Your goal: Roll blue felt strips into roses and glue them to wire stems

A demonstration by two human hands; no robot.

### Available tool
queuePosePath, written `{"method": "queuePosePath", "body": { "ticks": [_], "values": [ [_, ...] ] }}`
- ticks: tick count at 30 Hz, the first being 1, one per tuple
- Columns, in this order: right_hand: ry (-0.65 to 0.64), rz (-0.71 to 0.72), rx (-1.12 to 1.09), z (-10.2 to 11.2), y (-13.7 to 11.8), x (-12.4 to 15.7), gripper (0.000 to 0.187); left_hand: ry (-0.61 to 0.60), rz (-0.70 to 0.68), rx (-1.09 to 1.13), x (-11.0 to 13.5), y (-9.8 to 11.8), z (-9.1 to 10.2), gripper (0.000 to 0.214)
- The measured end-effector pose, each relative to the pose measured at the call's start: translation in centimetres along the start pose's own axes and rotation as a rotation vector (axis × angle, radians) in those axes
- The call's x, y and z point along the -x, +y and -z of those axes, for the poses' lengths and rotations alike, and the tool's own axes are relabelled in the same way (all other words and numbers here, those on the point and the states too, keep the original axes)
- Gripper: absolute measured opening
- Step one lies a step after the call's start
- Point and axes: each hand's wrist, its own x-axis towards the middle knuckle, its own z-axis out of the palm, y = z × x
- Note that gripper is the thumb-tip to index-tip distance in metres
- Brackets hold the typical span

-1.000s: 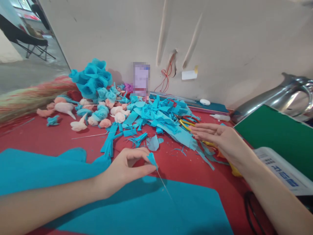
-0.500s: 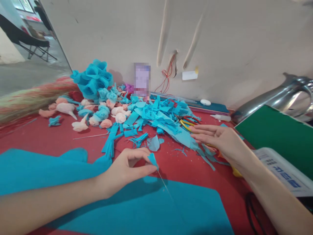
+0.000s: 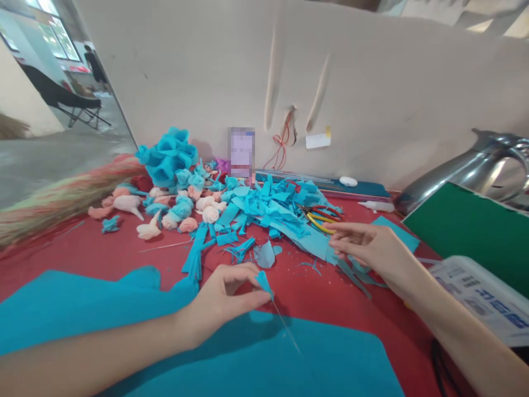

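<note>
My left hand [image 3: 233,292] is closed in a pinch on a small blue crepe paper petal [image 3: 263,282]. A thin wire [image 3: 287,326] runs down and right from the petal over a large blue paper sheet [image 3: 322,353]. To the right, my right hand [image 3: 367,242] hangs above the red tabletop, its fingers loosely bent and apart, with nothing visible in them. Just beyond its fingertips lie pliers [image 3: 319,223] with yellow handles, beside a second, red-handled tool [image 3: 328,211]. Blue paper scraps [image 3: 273,204] are heaped behind both hands.
Pink and blue paper flowers [image 3: 188,224] and a large blue bunch [image 3: 167,157] stand back left. A phone [image 3: 242,151] leans on the wall. To the right are a metal kettle [image 3: 467,171], a green board [image 3: 475,237], a white box [image 3: 479,298] and a glue tube [image 3: 376,206].
The view has tilted up a little, so things sit lower in it. My right hand's fingers have bent from a straighter reach. My left hand keeps its pinch on the petal.
</note>
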Motion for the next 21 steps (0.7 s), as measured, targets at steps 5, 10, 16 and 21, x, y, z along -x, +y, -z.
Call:
{"method": "queuePosePath", "body": {
  "ticks": [5,10,16,21],
  "values": [
    [0.012,0.03,0.112,-0.3,1.2,-0.4,0.016,0.025,0.011,-0.041,0.1,0.4,-0.2,0.015],
    [0.142,0.108,0.248,-0.8,1.4,-0.5,0.015,0.075,0.032,-0.06,0.2,0.6,-0.5,0.025],
    [0.03,0.217,0.185,-0.8,0.2,-0.2,0.019,0.096,0.05,-0.074,0.0,0.9,-1.0,0.029],
    [-0.006,0.1,-0.068,-0.8,0.3,0.3,0.014,0.098,0.051,-0.049,0.0,0.9,-1.1,0.029]
  ]
}}
